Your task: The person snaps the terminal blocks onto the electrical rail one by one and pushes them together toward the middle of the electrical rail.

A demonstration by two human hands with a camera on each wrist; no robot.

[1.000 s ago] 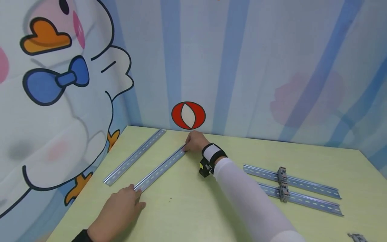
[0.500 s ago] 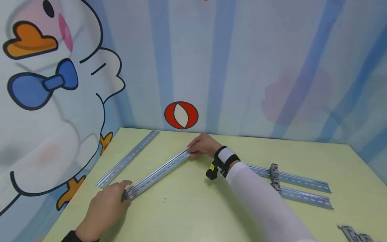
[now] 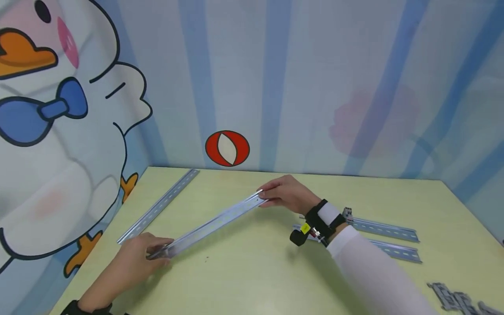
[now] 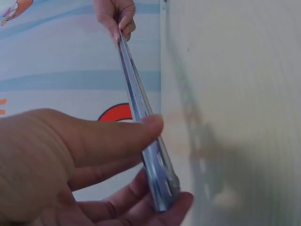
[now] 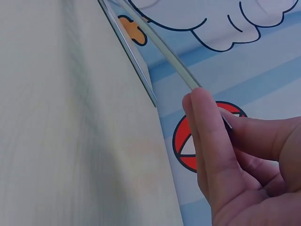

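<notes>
A slotted metal DIN rail hangs raised off the table, slanting up to the right between both hands. My left hand pinches its near end; in the left wrist view the thumb lies over one edge and the fingers curl beneath the rail. My right hand grips the far end between thumb and fingers, as the right wrist view also shows on the rail. Another DIN rail lies on the table to the left, beyond my left hand.
Two more rails lie parallel at the right, partly hidden by my right forearm, with a grey terminal block clipped on. Several loose grey clip-like parts lie at the front right of the yellow table. A printed wall backdrop rises behind.
Both hands have lifted the DIN rail off the table and tilted it. The right hand has moved right. The head view has shifted to the right.
</notes>
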